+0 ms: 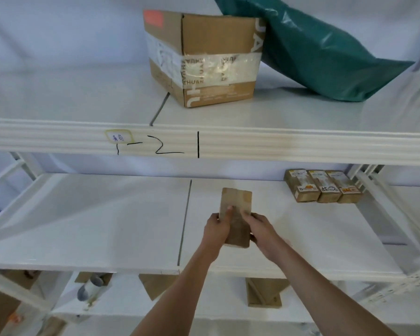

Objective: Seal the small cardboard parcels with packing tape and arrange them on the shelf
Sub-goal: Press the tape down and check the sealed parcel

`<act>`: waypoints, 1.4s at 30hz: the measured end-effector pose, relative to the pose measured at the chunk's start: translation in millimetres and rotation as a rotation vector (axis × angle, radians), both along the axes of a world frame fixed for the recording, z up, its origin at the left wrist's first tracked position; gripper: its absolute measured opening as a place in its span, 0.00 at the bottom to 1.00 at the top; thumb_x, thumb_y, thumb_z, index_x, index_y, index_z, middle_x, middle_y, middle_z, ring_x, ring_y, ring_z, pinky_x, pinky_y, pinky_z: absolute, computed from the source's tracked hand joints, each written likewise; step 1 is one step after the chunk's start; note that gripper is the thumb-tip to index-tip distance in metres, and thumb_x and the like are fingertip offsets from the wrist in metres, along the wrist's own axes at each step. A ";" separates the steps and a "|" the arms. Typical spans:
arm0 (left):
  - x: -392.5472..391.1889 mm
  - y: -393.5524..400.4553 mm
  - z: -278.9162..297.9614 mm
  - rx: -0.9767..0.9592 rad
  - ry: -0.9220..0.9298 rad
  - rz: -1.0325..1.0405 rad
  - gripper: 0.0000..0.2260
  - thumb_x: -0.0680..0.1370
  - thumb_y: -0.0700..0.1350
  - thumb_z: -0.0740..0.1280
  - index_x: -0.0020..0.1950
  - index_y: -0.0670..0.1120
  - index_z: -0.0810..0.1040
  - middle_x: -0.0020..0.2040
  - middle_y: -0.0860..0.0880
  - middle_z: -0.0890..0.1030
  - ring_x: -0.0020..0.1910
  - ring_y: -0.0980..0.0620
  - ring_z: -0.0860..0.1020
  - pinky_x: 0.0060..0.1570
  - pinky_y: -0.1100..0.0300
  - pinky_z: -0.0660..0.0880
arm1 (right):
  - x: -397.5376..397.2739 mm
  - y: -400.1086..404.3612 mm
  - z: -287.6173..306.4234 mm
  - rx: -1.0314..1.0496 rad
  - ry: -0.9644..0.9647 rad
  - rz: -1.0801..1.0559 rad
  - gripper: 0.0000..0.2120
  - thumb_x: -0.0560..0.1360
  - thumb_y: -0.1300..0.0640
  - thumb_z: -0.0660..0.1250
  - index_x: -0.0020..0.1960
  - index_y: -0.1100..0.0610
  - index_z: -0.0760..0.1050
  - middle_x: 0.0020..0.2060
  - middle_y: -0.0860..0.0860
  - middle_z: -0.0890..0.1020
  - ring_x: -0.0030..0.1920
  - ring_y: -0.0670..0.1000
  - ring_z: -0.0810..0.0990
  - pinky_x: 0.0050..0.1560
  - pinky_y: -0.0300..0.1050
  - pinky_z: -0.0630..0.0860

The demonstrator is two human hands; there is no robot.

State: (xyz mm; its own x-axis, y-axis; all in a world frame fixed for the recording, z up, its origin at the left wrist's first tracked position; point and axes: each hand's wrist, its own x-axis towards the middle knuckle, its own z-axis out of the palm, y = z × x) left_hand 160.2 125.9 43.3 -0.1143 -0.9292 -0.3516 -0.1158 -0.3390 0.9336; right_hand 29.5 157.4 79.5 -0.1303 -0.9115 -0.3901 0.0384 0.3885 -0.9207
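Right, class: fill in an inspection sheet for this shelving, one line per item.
Surface: white middle shelf, seam down its middle.
Job's things: small parcel held over the shelf; three small boxes side by side at back right.
Clutter: taped carton and green bag on the upper shelf.
Grippers: left hand and right hand both grip the parcel.
Cables: nothing seen.
Surroundings: cardboard pieces below.

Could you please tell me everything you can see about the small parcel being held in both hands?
The small parcel is a narrow, plain brown cardboard box, long side pointing away from the person, over the middle shelf. A seam or tape strip seems to run along its top. The left hand grips its left side and the right hand its right.
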 end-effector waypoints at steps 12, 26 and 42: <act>-2.1 0.3 35.0 -0.023 -0.058 0.064 0.28 0.80 0.68 0.58 0.59 0.44 0.75 0.52 0.46 0.81 0.49 0.48 0.80 0.54 0.50 0.79 | 28.1 4.7 11.2 -0.107 0.274 -0.156 0.21 0.83 0.38 0.54 0.62 0.53 0.74 0.53 0.51 0.82 0.52 0.51 0.81 0.51 0.47 0.78; -12.0 13.8 43.2 -0.133 -0.175 0.074 0.28 0.81 0.68 0.53 0.55 0.44 0.74 0.51 0.45 0.80 0.47 0.49 0.80 0.51 0.51 0.78 | 26.5 6.5 16.2 -0.081 0.455 -0.210 0.24 0.81 0.35 0.58 0.57 0.57 0.72 0.47 0.51 0.80 0.45 0.50 0.78 0.36 0.39 0.70; -4.4 1.0 37.1 0.007 0.229 -0.084 0.28 0.74 0.42 0.77 0.69 0.49 0.67 0.59 0.48 0.83 0.53 0.47 0.84 0.51 0.48 0.83 | -12.6 3.6 14.7 -0.235 0.407 -0.471 0.21 0.84 0.44 0.55 0.46 0.58 0.76 0.41 0.54 0.85 0.38 0.54 0.83 0.41 0.50 0.80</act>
State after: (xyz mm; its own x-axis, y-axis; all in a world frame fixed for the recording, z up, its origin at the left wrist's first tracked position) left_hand 155.8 127.0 80.4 -0.2683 -0.9106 -0.3143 0.0710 -0.3441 0.9362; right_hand 16.9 161.0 94.2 -0.6304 -0.7759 -0.0237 -0.2132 0.2025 -0.9558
